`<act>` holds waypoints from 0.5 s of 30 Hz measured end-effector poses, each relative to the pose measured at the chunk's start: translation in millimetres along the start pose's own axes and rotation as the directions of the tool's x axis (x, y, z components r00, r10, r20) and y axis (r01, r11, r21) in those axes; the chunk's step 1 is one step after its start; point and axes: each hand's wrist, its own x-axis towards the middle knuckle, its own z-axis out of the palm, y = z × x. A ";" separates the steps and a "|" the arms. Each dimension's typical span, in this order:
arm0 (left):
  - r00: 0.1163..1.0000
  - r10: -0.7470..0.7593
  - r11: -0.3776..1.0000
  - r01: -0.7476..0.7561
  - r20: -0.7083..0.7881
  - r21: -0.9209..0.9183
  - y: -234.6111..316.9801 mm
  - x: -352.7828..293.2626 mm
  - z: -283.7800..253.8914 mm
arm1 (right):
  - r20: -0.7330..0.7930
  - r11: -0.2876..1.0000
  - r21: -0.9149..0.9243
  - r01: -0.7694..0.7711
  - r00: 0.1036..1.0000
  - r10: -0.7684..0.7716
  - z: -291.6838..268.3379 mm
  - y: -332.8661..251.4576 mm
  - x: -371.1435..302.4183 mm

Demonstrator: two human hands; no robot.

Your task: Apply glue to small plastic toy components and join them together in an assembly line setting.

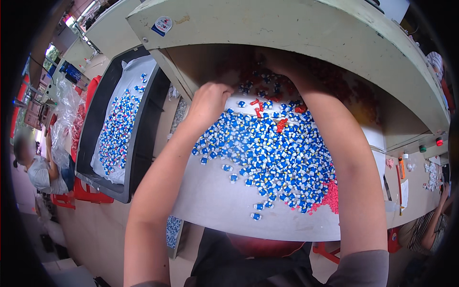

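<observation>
My left hand (pixel 210 99) is at the left side of the opening under a pale cabinet, its fingers curled together. Whatever they may hold is hidden. My right hand (pixel 276 63) reaches deep into the shaded opening, where its fingers are too dark to make out. Between my forearms spreads a large heap of small blue and white plastic figures (pixel 267 148) with yellow bits. Several red plastic pieces (pixel 281 126) lie on its far side, close to both hands. Small pink pieces (pixel 331 197) are piled beside my right forearm.
The pale cabinet (pixel 287 24) arches over the worktable (pixel 205 196). To the left stands a black crate (pixel 146 129) with a white liner and more figures. Green and red buttons (pixel 439 142) sit on the cabinet's right side. Other people are at far left and right.
</observation>
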 end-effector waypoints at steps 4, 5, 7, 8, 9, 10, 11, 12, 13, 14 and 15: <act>0.980 0.122 0.976 -0.147 -0.155 -0.160 1.6 -34.2 19.7 | -0.156 0.969 0.242 0.050 0.988 -0.012 -10.7 11.6 -13.8; 0.980 0.131 0.973 -0.157 -0.150 -0.171 8.1 -41.2 18.2 | -0.152 0.972 0.234 0.036 0.988 -0.001 -16.0 16.2 -21.2; 0.971 0.210 0.962 -0.226 -0.113 -0.153 14.6 -51.7 13.8 | -0.206 0.961 0.272 0.054 0.978 0.003 -40.2 8.7 -35.4; 0.975 0.191 0.958 -0.210 -0.111 -0.194 12.9 -49.4 13.2 | -0.204 0.960 0.273 0.054 0.979 0.003 -51.3 2.8 -40.9; 0.975 0.191 0.957 -0.210 -0.111 -0.200 12.4 -42.4 12.2 | -0.006 0.868 0.491 -0.081 0.995 0.097 -63.5 -4.3 -48.1; 0.969 0.181 0.964 -0.209 -0.171 -0.163 13.2 -30.7 10.4 | 0.205 0.718 0.653 -0.241 0.969 0.139 -71.9 -11.2 -55.5; 0.958 0.173 0.970 -0.206 -0.230 -0.128 13.7 -18.1 10.2 | 0.208 0.720 0.650 -0.243 0.968 0.139 -75.7 -18.7 -66.1; 0.957 0.173 0.969 -0.207 -0.234 -0.132 14.3 -4.7 12.9 | 0.338 0.660 0.699 -0.277 0.941 0.037 -80.1 -27.2 -78.3; 0.986 0.070 0.987 -0.091 -0.150 -0.133 12.8 9.1 17.9 | 0.448 0.595 0.739 -0.318 0.890 -0.081 -83.1 -34.8 -86.7; 0.997 -0.037 0.992 0.029 -0.067 -0.123 8.2 19.0 22.7 | 0.542 0.611 0.712 -0.346 0.825 -0.164 -85.5 -43.3 -90.4; 0.997 -0.029 0.991 0.020 -0.070 -0.130 3.5 28.0 32.0 | 0.625 0.634 0.676 -0.374 0.747 -0.226 -92.7 -48.9 -95.7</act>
